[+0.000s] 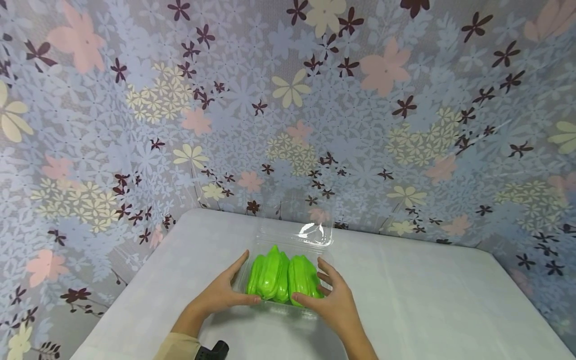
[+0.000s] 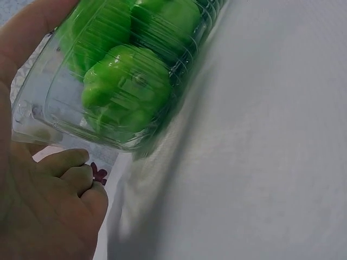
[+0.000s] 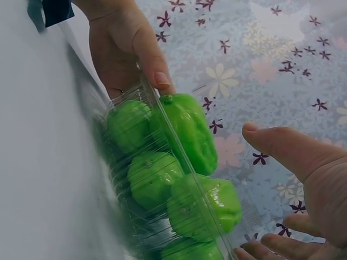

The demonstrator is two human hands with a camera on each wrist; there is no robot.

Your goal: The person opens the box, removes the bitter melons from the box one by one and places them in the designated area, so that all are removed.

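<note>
In the head view, a clear plastic clamshell box (image 1: 280, 306) stands on the white-covered table (image 1: 418, 295), between the person's two hands, with several glossy green ribbed peppers (image 1: 269, 277) packed inside. The left hand (image 1: 220, 294) is at the box's left side, its thumb reaching across the front left corner and its index finger pointing up along the side wall. The right hand (image 1: 335, 300) is on the opposite side, fingers spread beside the right wall and thumb over the front right end, in front of the peppers there. The hands are well apart, with the box filling the gap. The box's transparent lid (image 1: 294, 227) is raised at the back, in front of the floral-patterned wall covering (image 1: 288, 95). A beige sleeve (image 1: 177, 346) covers the left forearm. In the left wrist view, the ribbed end of the box lies between the left thumb, above, and the other fingers, bent beyond the corner; the hand grips the box there. The peppers show through the plastic. In the right wrist view, the left thumb presses on the far end of the rim, touching or just beside a pepper. The right thumb is extended and clear of the peppers, and the other right fingers are partly cut off near the near end of the box; whether they touch it I cannot tell.
</note>
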